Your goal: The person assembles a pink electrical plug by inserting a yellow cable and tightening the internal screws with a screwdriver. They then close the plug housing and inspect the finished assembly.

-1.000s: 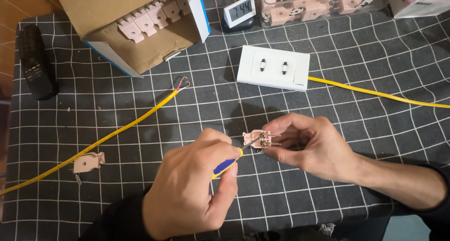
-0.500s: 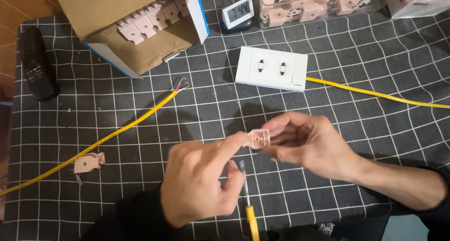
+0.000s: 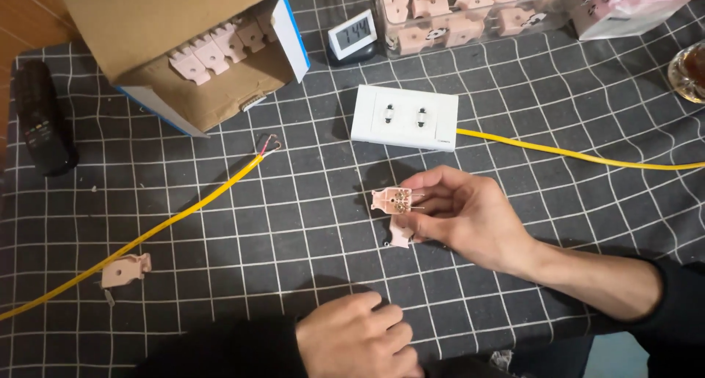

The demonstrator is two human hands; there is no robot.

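Plug half pinched in your right hand

Fingers of your right hand (image 3: 470, 216), right of the frame's centre, are closed around a pink plug body (image 3: 391, 199), its open face with small metal parts turned up toward you. A second pink piece (image 3: 402, 236) sits just below it, against the same fingers; whether you grip it or it rests on the table (image 3: 573, 99) cannot be told. Your left hand (image 3: 360, 334) lies at the bottom centre of the frame, fingers curled loosely, holding nothing that shows.

Just above your right hand lies a white double socket plate (image 3: 404, 117), with a yellow cable (image 3: 587, 156) running off to the right edge. Another yellow cable (image 3: 147, 235), with stripped wire ends, crosses the left half of the grid-patterned table cover. A loose pink plug shell (image 3: 125, 269) lies beside it at lower left. An open cardboard box (image 3: 176, 47) of pink parts sits at upper left, and a small digital clock (image 3: 351, 36) at top centre.
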